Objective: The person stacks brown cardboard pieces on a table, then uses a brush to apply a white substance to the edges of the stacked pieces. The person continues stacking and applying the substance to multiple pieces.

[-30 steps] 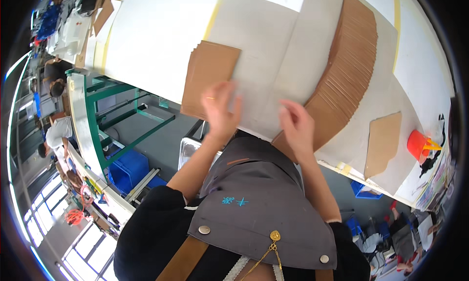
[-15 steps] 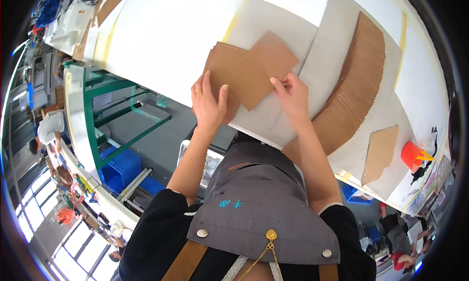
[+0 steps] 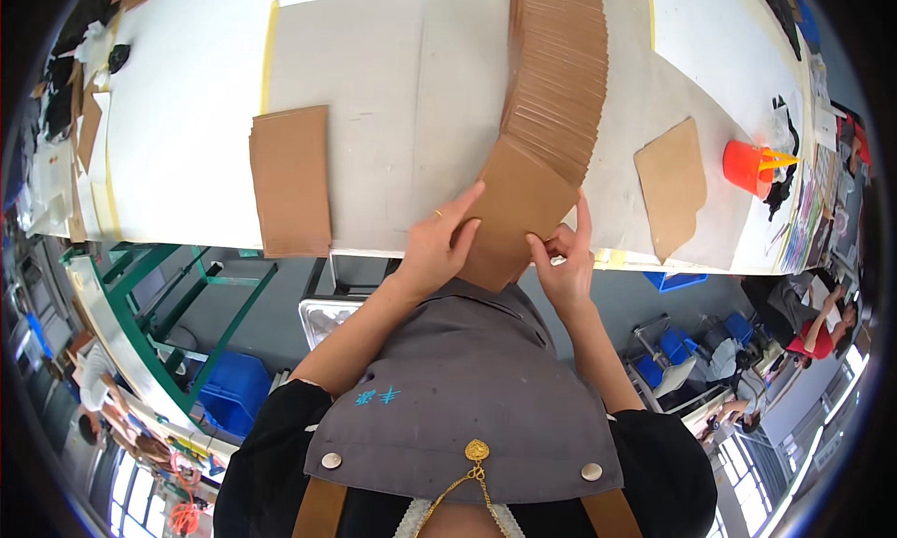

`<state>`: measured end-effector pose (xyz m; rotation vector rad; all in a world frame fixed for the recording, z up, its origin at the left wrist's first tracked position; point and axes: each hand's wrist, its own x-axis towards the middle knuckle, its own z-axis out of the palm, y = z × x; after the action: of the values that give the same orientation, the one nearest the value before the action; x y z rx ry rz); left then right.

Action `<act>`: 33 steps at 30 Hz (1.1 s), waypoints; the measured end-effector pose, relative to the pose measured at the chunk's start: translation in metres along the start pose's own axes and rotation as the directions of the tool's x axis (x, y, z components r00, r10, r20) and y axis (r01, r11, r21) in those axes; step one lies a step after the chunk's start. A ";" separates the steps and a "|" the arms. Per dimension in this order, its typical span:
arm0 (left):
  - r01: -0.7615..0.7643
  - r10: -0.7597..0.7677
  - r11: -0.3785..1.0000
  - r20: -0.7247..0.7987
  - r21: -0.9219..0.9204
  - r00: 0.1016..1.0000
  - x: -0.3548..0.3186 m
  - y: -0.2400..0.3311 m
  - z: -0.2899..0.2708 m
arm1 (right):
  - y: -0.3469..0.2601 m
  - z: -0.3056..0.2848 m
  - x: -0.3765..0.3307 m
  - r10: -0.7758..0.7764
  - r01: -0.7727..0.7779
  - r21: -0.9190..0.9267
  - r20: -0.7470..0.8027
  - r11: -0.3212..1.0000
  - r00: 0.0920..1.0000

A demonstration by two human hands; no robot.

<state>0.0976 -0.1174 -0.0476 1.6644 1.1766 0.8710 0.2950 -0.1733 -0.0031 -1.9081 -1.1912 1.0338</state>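
Note:
A flat brown four-sided piece [image 3: 516, 206], leather-like, lies at the near end of a long curved row of overlapping brown pieces [image 3: 558, 75]. My left hand [image 3: 437, 246] rests at its left edge, index finger and thumb spread apart on its surface. At its right edge my right hand [image 3: 565, 265] has its fingers curled, thumb against the piece and index finger stretched along the corner. What the curled fingers do underneath is hidden. To the left, a neat stack of similar brown pieces [image 3: 291, 183] sits by the table's near edge.
A lighter tan sheet with a wavy edge [image 3: 675, 187] lies right of the row. Beyond it stands a red cup [image 3: 747, 169] with a yellow-handled tool. Grey sheeting [image 3: 374, 99] edged with yellow tape covers part of the white table [image 3: 192, 127]. A blue bin [image 3: 234, 388] stands below left.
My view has turned toward the right. Both hands have moved from the stack on the left to the row's near end, and the piece lies there now.

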 end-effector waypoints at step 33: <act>0.033 -0.030 0.976 -0.019 0.214 0.999 -0.020 0.006 0.020 | 0.012 -0.008 0.010 -0.145 0.139 -0.356 0.009 0.924 0.989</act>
<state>0.1120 -0.1423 -0.0497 1.8080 1.3432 0.7599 0.3096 -0.1696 -0.0122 -2.0559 -1.5674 0.7593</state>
